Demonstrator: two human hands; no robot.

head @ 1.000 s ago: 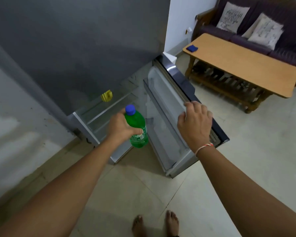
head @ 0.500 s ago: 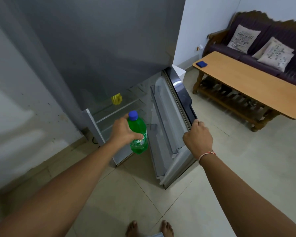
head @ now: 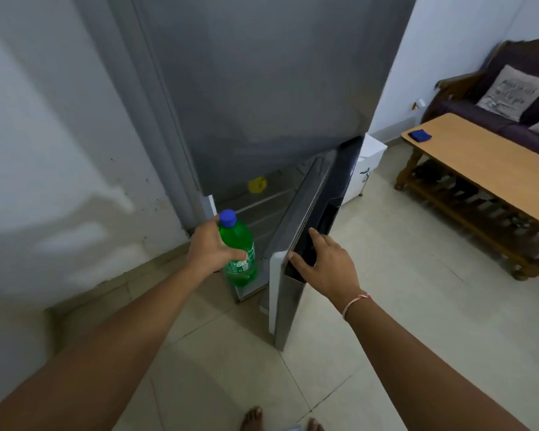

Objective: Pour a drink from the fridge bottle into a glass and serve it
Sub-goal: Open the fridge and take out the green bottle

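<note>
A green plastic bottle with a blue cap is upright in my left hand, just in front of the fridge's lower compartment. My left hand is wrapped around its side. My right hand lies flat with fingers spread against the dark outer face of the lower fridge door, near its recessed handle. The door stands narrowly ajar. No glass is in view.
The grey fridge fills the upper middle, with a yellow item on a shelf inside. A wooden coffee table with a blue cloth and a dark sofa stand to the right. My bare feet are on the tiled floor.
The fridge door has swung from wide open to nearly closed. My right hand shifted from the door's top edge to its outer face. The bottle stays in my left hand.
</note>
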